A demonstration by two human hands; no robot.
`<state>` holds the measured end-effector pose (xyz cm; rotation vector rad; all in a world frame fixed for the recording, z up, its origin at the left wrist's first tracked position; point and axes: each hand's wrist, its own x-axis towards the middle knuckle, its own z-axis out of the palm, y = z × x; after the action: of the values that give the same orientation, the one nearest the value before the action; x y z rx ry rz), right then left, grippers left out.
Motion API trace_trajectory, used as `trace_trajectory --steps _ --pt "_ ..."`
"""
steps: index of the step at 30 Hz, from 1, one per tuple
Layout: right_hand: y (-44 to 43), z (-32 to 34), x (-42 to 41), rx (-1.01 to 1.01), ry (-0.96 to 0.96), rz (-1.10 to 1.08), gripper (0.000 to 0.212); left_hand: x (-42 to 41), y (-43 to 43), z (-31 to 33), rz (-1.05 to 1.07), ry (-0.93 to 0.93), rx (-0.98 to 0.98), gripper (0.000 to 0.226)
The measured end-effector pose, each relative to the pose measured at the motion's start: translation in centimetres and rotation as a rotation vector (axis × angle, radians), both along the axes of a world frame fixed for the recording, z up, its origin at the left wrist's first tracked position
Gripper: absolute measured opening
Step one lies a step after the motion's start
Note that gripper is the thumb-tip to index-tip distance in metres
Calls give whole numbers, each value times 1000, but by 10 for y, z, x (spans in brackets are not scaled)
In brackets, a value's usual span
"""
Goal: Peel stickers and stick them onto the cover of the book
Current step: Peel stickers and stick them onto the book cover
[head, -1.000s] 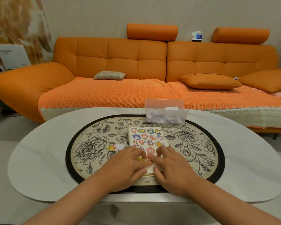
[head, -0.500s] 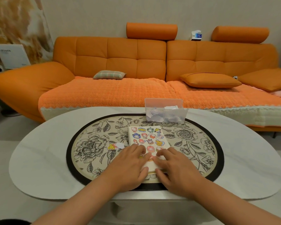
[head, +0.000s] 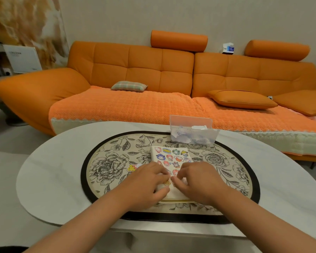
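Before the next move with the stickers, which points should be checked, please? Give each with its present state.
1. Book lies flat on the floral mat: ok.
2. Left hand and right hand rest on the cover: ok.
3. Sticker held in the fingers: cannot tell; the spot is hidden.
4. Free room on the cover: cannot tell; far half crowded, near half under the hands.
5. Next sticker ready: ok, a yellow sticker lies on the mat left of the book.

Left hand (head: 146, 185), right hand (head: 199, 183) hide half the book (head: 171, 156); fingertips (head: 175, 179) blurred.
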<state>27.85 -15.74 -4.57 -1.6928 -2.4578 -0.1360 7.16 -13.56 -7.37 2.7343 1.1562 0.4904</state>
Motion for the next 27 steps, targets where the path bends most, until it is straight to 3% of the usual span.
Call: trace_trajectory --steps 5,10,17,27 --pt "29 6 -27 29 111 -21 32 -28 24 15 201 -167 -9 38" --pt "58 -4 -54 -34 145 64 32 -60 50 15 340 -3 -60 41" --pt "78 -15 -81 -85 26 154 41 -71 59 8 310 83 -142 35" --pt "86 -9 -86 -150 -5 153 27 -73 54 2 306 -2 -126 28"
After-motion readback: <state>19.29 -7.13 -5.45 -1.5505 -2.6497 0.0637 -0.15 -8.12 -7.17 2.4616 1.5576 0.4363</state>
